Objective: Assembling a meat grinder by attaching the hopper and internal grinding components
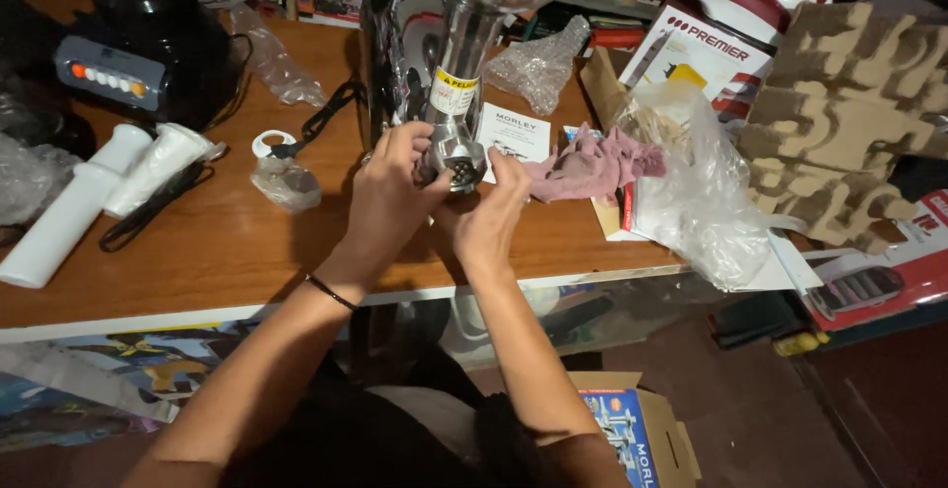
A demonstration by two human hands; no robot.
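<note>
Both hands clasp the perforated metal head (456, 160) of a chrome meat grinder (434, 48) standing on the wooden table (247, 241), left hand (390, 197) bracing one side, right hand (491, 216) gripping the other, a pink rag (592, 167) lying just right of the grinder.

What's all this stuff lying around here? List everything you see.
Grinder: one, shiny metal, table middle, perforated end facing the person.
Blender base: one, black, far left.
Pushers: two, white, left on the table.
Cloth: one, pink, right of the grinder.
Leaflet: one, white, behind the hands.
Plastic bag: one, clear, right.
Cardboard insert: one, brown, far right.
Table: one, brown wood.
Left hand: on the grinder's end.
Right hand: on the grinder's end.
</note>
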